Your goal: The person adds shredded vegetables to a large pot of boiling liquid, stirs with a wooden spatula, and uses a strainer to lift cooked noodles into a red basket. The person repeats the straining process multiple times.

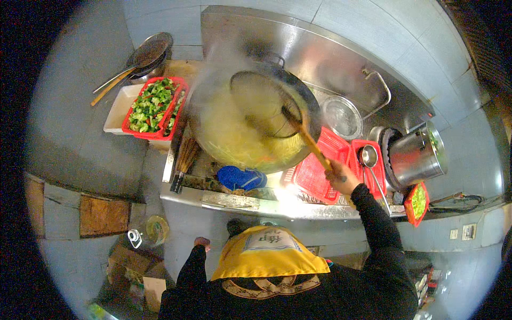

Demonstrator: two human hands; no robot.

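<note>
My right hand (343, 177) grips the wooden handle (316, 146) of a large round wire-mesh skimmer (260, 100). The skimmer's mesh end is over or partly in a big steaming wok (314, 102), and steam blurs exactly how deep it sits. Cloudy yellow-green liquid (228, 132) fills the wok, with pale shredded food showing near its front side. Low beside my yellow apron (272, 256) is my left hand (202, 242), away from the stove. It looks small and its fingers are hard to make out.
A bamboo wok brush (187, 150) and a blue cloth item (242, 178) lie before the wok. Left are red baskets of broccoli (150, 108). To the right are a red basket (316, 176), a ladle (370, 156), a metal basin (342, 118), and a steel pot (414, 154).
</note>
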